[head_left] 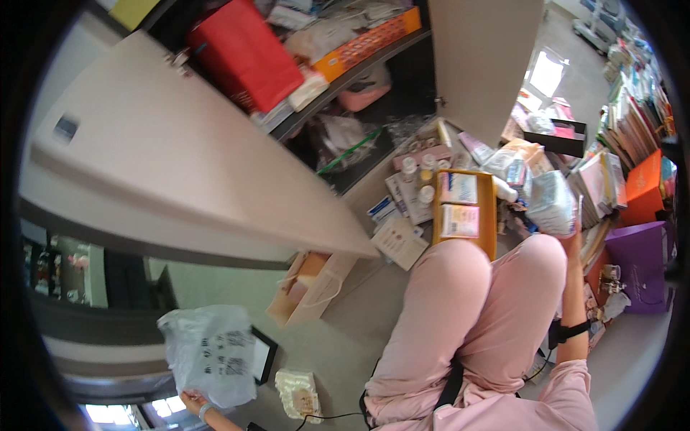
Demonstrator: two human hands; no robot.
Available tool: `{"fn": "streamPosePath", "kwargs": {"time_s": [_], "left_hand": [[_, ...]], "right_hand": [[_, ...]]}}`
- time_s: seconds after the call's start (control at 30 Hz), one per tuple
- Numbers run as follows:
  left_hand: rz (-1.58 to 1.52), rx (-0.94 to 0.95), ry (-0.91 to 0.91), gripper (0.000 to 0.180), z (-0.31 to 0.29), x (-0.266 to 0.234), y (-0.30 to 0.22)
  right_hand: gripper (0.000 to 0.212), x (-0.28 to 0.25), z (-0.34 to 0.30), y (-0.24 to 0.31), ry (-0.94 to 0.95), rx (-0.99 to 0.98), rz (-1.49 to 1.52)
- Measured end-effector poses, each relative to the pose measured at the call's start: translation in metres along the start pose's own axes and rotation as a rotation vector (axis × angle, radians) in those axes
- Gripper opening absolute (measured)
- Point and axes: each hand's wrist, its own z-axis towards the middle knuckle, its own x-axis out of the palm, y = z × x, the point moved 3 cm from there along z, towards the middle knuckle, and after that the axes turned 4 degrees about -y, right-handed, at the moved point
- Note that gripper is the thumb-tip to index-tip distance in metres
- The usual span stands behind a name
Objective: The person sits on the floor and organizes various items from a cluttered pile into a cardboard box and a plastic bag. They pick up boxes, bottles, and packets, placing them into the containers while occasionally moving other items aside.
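At the lower left, my left hand (192, 402) is closed on the edge of a white translucent plastic bag (208, 352) with dark print. The bag bulges out above the floor, and what is inside cannot be made out. My right arm reaches forward past my right knee. Over there my right hand (570, 235) grips the lower edge of a clear plastic-wrapped pack (552, 205) with pale contents; most of its fingers are hidden. A yellow tray (487, 228) holding small boxes (458, 188) stands just beyond my knees.
An open cabinet door (180, 158) spans the left. Inside the cabinet are a red bag (248, 57) and an orange basket (370, 44). A paper gift bag (309, 291), a cream packet (298, 394), a purple bag (640, 262) and upright folders (632, 118) stand or lie around me.
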Motion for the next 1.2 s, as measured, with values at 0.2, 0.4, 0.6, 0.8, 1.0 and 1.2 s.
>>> {"fn": "streamPosePath", "kwargs": {"time_s": [0.2,0.4,0.6,0.8,1.0,1.2], "left_hand": [[0.263,-0.110,-0.008,0.022,0.012,0.095,0.093],[0.809,-0.581,0.458,0.036,-0.119,0.204,0.136],[1.330,-0.740,1.452,0.034,-0.393,0.314,0.194],[1.161,-0.511,1.883,0.041,-0.568,0.413,0.323],[1.202,-0.808,1.948,0.100,-0.660,0.423,0.417],[1.065,-0.896,2.046,0.112,-0.687,0.419,0.420]], "right_hand": [[0.067,0.006,0.006,-0.039,-0.363,0.292,-0.254],[0.034,0.040,-0.007,-0.080,-0.296,0.773,0.017],[0.039,0.005,0.029,-0.146,-0.160,0.912,-0.552],[0.070,-0.025,0.045,-0.206,-0.037,0.596,-0.572],[0.040,-0.027,0.053,-0.189,0.206,0.310,-1.272],[0.038,-0.013,0.070,-0.199,0.372,0.385,-1.309]]}}
